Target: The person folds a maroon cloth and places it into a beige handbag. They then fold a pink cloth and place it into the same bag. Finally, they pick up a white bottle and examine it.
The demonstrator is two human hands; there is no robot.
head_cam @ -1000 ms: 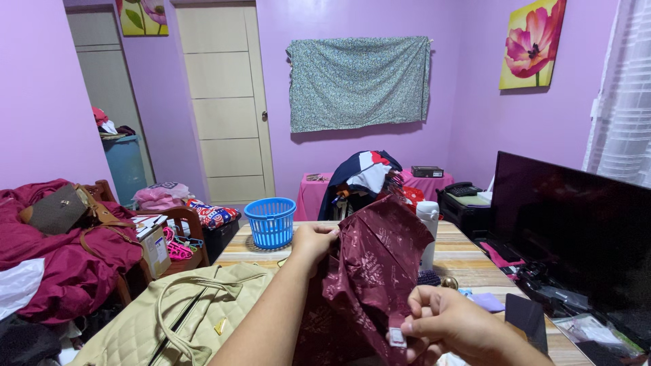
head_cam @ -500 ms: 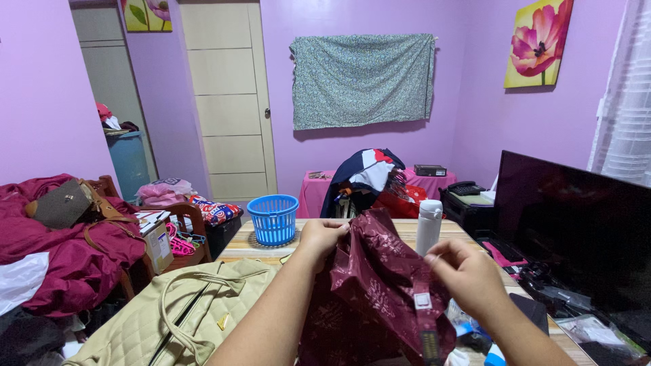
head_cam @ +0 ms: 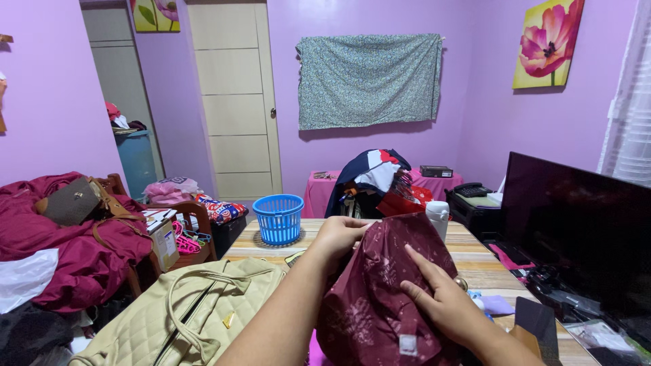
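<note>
Here, bag: maroon patterned bag (head_cam: 380, 291) near centre over the wooden table (head_cam: 475, 264), long axis near-to-far, top pointing far.
Left hand (head_cam: 339, 238): pinching its far top edge.
Right hand (head_cam: 441, 301): fingers flat, pressing its front.

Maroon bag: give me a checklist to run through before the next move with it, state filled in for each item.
1. Left hand grips the maroon bag at its top edge: ok.
2. Right hand lies flat on the bag's front: ok.
3. White bottle stands upright behind the bag: ok.
4. Beige quilted handbag lies apart from the bag: cannot tell.
5. Blue basket stands apart from both hands: ok.
</note>
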